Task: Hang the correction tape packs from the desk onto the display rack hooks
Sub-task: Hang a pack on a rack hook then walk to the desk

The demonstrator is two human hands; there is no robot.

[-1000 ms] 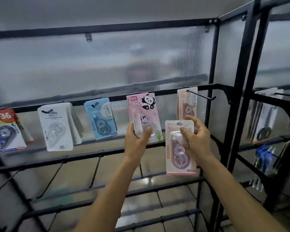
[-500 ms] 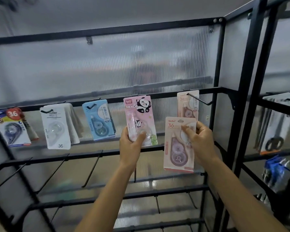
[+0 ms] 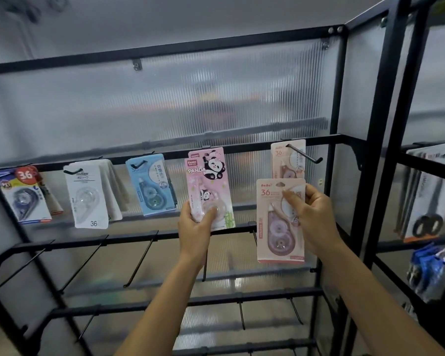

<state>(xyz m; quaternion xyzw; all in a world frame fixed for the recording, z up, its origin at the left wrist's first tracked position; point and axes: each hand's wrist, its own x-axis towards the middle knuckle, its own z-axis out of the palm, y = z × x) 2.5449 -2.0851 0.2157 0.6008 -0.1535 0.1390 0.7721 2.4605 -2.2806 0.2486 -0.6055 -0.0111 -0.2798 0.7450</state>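
Display rack: top rail carries five hung packs. Peach pack has risen over the last second toward the long hook, hang hole just below it, not yet threaded. Right hand pinches its upper corner, thumb in front. Left hand grips the panda pack by its lower edge, fingers curled; that pack looks already hung.

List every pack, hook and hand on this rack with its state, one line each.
Left hand: grips pink panda pack, which hangs on its hook.
Right hand: pinches loose peach blister pack, below the hook, not hung.
Black wire hook: carries one matching peach pack, tip free.
Blue pack: hanging.
White packs: hanging, several deep.
Dark-blue pack: hanging, tilted.
Lower-row hooks: bare.
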